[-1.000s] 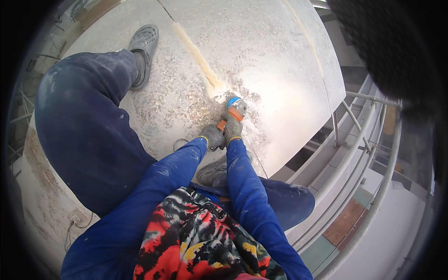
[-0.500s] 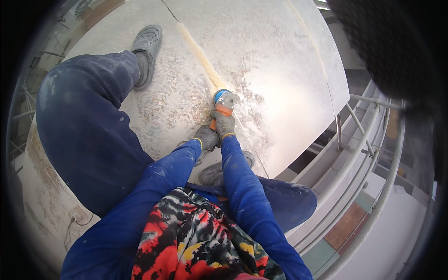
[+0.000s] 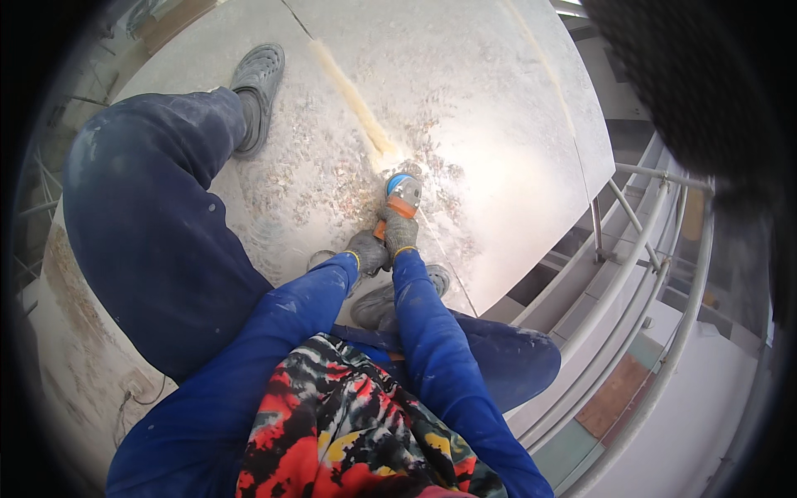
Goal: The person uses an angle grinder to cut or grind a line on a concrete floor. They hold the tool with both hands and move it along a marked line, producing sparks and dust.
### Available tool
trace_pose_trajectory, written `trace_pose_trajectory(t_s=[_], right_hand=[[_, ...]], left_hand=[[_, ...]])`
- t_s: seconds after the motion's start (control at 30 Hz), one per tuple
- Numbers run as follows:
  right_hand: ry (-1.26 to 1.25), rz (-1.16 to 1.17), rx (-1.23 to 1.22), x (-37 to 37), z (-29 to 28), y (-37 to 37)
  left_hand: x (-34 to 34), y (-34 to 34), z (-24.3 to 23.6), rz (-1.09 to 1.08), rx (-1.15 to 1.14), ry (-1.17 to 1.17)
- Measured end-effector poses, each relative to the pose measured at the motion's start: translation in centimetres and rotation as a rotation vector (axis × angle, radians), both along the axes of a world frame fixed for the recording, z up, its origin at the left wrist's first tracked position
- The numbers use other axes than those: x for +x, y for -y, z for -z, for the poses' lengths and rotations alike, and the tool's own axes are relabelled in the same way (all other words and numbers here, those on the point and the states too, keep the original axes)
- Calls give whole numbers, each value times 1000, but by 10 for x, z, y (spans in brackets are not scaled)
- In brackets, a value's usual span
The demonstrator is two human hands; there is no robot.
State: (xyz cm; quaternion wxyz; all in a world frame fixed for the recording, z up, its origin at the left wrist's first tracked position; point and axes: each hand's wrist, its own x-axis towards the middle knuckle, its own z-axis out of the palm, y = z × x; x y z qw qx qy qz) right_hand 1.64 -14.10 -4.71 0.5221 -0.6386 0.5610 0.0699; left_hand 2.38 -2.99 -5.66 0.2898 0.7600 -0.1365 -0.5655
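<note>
An angle grinder with an orange body and a blue edge around its head is in both my hands. Its head rests on or just above a pale, dusty slab. My right hand, in a grey glove, wraps around the body close behind the head. Nearer to me, my gloved left hand is closed at the rear end of the tool; its fingers are partly hidden. A yellowish filler strip runs along a seam and ends just beyond the grinder head. Rough, pitted patches flank it.
My grey clog stands on the slab at the left, and another grey clog lies below my hands. Metal railings curve past the slab's right edge, above a drop. A cable lies at the lower left.
Both hands have drawn the grinder slightly toward me along the seam. More of the filler strip's near end and a whitish spot now show beyond the head.
</note>
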Motion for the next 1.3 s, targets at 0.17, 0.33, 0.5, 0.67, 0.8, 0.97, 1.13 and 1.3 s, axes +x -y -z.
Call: trace_pose_trajectory(t_s=[0.17,0.33,0.5,0.67,0.8,0.97,1.13,1.3], right_hand=[[16,-14,35,8,-10,-3],[-1,-39,-14,6,-9,10],[28,-60,-12,27,-2,4],[28,-153,12,41,6,-5],[-13,-269,-59,46,11,-7],[-21,-202,1,45,0,-4],[-68,-176,-17,45,-14,-2],[-60,-117,-11,48,-20,2]], left_hand=[[5,0,-3,214,-93,219],[4,7,-8,-26,-26,39],[21,4,-3,-67,-55,78],[25,-3,7,-76,-30,81],[22,-6,13,-94,-72,203],[24,-1,11,-117,-52,163],[22,7,19,73,-73,211],[21,16,45,159,-114,262]])
